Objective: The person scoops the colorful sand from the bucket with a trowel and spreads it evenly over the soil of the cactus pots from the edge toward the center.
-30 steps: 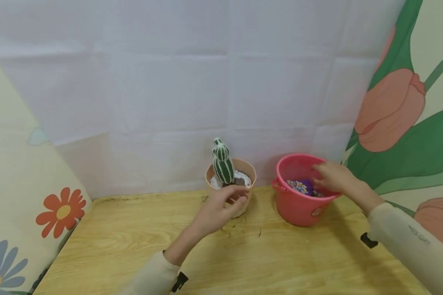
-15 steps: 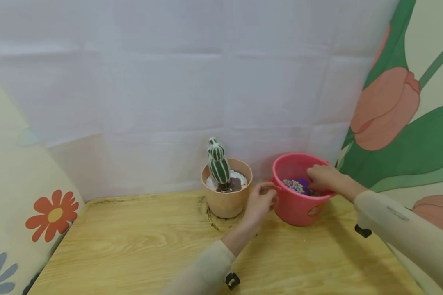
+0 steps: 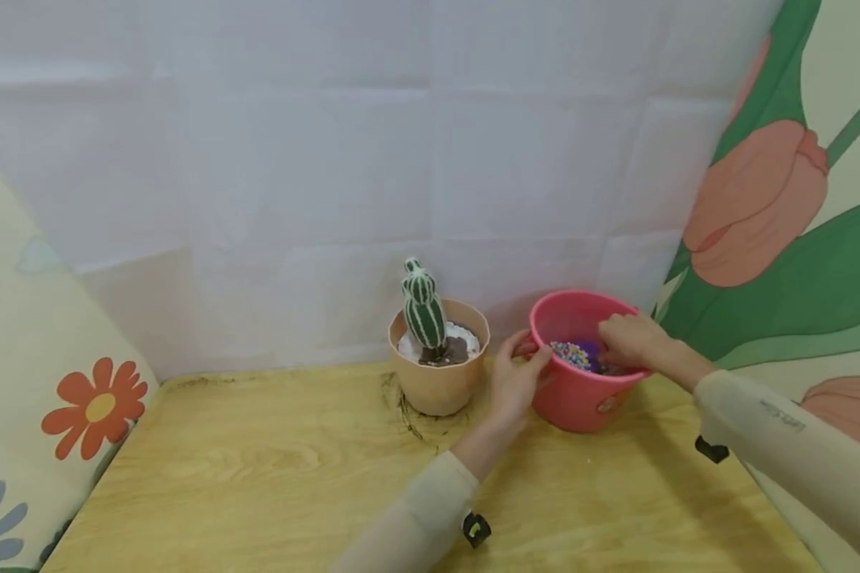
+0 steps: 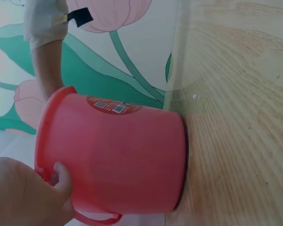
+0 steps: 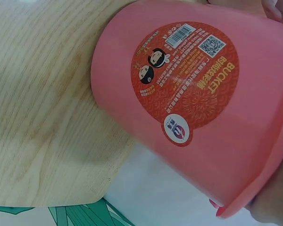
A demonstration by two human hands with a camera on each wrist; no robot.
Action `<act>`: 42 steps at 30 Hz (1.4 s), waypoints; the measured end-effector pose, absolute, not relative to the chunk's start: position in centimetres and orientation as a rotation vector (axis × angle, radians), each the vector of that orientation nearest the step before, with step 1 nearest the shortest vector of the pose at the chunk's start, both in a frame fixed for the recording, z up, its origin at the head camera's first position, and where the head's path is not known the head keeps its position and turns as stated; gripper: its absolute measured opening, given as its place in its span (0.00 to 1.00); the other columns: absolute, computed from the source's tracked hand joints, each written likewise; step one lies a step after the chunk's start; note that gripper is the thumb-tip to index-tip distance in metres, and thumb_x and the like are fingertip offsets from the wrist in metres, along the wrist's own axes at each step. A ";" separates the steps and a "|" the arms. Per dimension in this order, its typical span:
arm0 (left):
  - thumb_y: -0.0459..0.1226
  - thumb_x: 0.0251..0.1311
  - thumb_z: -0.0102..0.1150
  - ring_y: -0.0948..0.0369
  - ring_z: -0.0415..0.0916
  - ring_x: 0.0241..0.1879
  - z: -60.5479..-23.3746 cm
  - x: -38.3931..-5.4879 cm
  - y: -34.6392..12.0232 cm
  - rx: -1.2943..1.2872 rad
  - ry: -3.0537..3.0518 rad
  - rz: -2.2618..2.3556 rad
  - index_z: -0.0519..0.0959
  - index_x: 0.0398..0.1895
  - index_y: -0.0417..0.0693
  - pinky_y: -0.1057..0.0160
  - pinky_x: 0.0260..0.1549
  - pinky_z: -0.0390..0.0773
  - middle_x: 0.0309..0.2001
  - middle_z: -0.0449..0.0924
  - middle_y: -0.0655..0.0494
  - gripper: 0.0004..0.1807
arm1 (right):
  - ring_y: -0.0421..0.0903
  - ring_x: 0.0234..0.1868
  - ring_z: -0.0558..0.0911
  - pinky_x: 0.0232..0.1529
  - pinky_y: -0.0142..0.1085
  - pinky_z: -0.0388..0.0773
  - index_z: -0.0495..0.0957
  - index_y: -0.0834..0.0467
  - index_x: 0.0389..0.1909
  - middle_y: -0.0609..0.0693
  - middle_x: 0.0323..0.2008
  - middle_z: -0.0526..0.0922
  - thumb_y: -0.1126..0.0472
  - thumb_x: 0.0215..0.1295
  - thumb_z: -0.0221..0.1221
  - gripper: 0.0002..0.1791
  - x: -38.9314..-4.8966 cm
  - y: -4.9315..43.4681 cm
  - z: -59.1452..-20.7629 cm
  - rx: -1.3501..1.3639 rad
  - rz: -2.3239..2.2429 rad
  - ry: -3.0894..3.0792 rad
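Note:
In the head view my left hand [image 3: 512, 386] grips the near left edge of a pink bucket [image 3: 576, 406], thumb outside by the handle mount. The left wrist view shows the same hold, with the thumb pressed against the bucket wall. My right hand [image 3: 632, 338] reaches over the bucket's right rim, its fingers curled down at a purple object [image 3: 591, 352] inside; its fingertips are mostly hidden. Small multicoloured beads or pebbles [image 3: 570, 355] lie in the bucket beside it. In the right wrist view the bucket's wall with its round red label [image 5: 188, 75] hides the hand's work.
Left of the bucket stands a tan pot [image 3: 437, 387] with a striped green cactus [image 3: 424, 318], white material and dark soil inside. Dark crumbs [image 3: 410, 422] lie around the pot on the wooden table [image 3: 258, 477]. A white sheet [image 3: 294, 183] hangs behind.
My left hand has moved right from in front of the pot to the bucket's edge and taken hold. My right hand has gone deeper into the bucket and its fingers have curled.

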State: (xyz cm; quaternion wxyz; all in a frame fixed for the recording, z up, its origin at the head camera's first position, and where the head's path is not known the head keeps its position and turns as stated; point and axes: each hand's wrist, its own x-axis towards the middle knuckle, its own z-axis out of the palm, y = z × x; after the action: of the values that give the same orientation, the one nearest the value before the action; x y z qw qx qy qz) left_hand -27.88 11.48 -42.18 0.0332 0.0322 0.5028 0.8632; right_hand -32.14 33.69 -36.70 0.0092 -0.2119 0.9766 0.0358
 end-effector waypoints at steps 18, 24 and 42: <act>0.19 0.62 0.60 0.56 0.81 0.38 -42.1 -27.2 13.6 0.013 1.185 2.725 0.71 0.67 0.34 0.52 0.41 0.86 0.42 0.73 0.46 0.28 | 0.37 0.13 0.61 0.16 0.33 0.58 0.62 0.48 0.09 0.37 0.09 0.59 0.66 0.54 0.67 0.25 -30.4 35.9 -36.2 -0.733 -0.026 3.080; 0.19 0.62 0.60 0.55 0.82 0.39 -42.5 -27.1 13.4 0.016 1.144 2.734 0.71 0.67 0.34 0.51 0.42 0.85 0.42 0.74 0.46 0.29 | 0.36 0.14 0.64 0.16 0.33 0.62 0.69 0.49 0.09 0.37 0.10 0.64 0.63 0.56 0.70 0.23 -29.7 36.0 -35.7 -0.747 -0.096 3.058; 0.19 0.61 0.62 0.55 0.82 0.40 -42.7 -27.2 12.7 -0.011 1.091 2.718 0.70 0.67 0.34 0.51 0.44 0.85 0.43 0.75 0.45 0.30 | 0.36 0.15 0.57 0.15 0.31 0.53 0.62 0.47 0.10 0.38 0.11 0.56 0.63 0.60 0.68 0.27 -28.4 35.7 -34.1 -0.719 0.048 3.108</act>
State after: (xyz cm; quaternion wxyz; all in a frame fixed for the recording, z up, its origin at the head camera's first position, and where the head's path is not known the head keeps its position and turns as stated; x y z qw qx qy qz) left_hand -27.15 12.66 -42.66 0.1062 -0.0036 0.3705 0.9227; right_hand -28.37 35.69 -34.10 -0.0243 -0.2254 0.9738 0.0151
